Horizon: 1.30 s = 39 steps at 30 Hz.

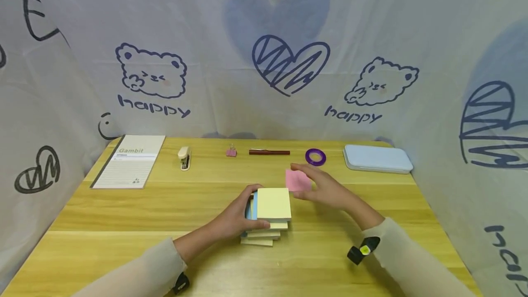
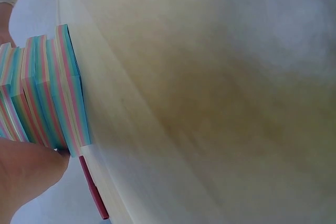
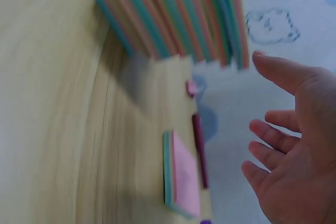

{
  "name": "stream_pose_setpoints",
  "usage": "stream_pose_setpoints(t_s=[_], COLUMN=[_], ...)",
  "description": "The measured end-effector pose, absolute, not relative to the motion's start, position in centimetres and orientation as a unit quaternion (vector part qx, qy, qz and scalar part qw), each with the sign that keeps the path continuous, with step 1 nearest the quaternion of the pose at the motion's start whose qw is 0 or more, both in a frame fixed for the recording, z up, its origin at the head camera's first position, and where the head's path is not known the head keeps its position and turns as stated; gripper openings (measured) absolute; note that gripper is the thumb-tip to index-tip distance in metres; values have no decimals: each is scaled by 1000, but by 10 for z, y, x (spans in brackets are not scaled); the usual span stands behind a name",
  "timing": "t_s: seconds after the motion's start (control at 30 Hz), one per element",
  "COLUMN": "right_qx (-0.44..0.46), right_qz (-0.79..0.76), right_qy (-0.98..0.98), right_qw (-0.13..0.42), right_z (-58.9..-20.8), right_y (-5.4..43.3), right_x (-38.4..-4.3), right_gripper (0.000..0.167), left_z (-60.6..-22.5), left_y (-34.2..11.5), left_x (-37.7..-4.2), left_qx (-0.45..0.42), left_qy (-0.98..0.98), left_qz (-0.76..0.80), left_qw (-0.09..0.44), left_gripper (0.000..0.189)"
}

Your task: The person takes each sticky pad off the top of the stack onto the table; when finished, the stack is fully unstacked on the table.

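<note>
A stack of several sticky note pads [image 1: 274, 203], pale yellow on top with blue showing at the left, stands at the middle of the table. My left hand [image 1: 231, 219] grips the stack from its left side, thumb along the front. Striped coloured edges of the pads [image 2: 63, 93] show in the left wrist view. Behind and right of the stack lies a pink-topped sticky note pad [image 1: 296, 181]. Above its right side is my right hand [image 1: 330, 191], fingers spread and holding nothing. The right wrist view shows a gap between that hand and the pink-topped pad [image 3: 186, 177].
Along the back of the wooden table [image 1: 123, 251] are a notebook [image 1: 132, 162], a stapler [image 1: 184, 158], a pink binder clip [image 1: 231, 151], a dark red pen [image 1: 269, 152], purple tape [image 1: 315, 164] and a light blue case [image 1: 377, 158]. Printed cloth [image 1: 222, 81] hangs behind.
</note>
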State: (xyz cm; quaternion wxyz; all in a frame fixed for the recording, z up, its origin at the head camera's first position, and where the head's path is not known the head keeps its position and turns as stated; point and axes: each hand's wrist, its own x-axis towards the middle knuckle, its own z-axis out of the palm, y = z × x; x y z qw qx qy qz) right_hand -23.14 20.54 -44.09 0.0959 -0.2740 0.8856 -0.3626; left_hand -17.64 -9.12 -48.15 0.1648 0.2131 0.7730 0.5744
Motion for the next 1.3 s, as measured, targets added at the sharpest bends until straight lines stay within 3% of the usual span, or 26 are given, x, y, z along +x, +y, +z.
stream_pose_setpoints(t_s=[0.17, 0.5, 1.3], right_qx=[-285, -316, -292], right_qz=[-383, -353, -390], right_qy=[870, 869, 864], right_qw=[123, 146, 126], right_z=[-433, -438, -433], right_y=[195, 173, 179], right_x=[-210, -187, -190], right_gripper=[76, 95, 91], left_z=[-484, -483, -480], left_y=[-91, -91, -92], left_x=[-175, -173, -175], left_qx=[210, 215, 216], left_qy=[774, 771, 785], left_qz=[573, 575, 556], left_qw=[168, 171, 166], left_gripper=[84, 83, 89])
